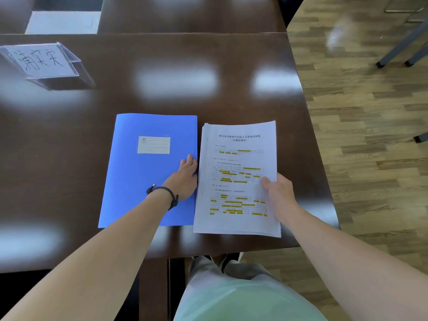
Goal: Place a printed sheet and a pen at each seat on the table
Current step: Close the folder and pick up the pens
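A view from above of a dark, glossy table (162,54) with two bare arms reaching in from the bottom of the frame. At centre lies a closed blue folder (143,181); just beside it, to the right, sits a stack of printed sheets (236,158) with yellow highlighted lines, its edges slightly fanned. The left hand (185,179), a dark band at its wrist, rests on the folder's right edge with its fingers curled down over that edge, next to the stack — whether it is gripping the cover or only pressing on it cannot be told. The right hand (278,191) pinches the stack's right edge, thumb on top and fingers underneath. A clear name stand (44,61) with a handwritten card sits at upper left, marking a seat. No pen is visible anywhere. The likely step is lifting one sheet off the stack. The risk — the pinch may catch several sheets at once, since the thumb lies across a thick, loose pile; sheets could also slide off the slick table's nearby right edge onto the wood floor (370,135).
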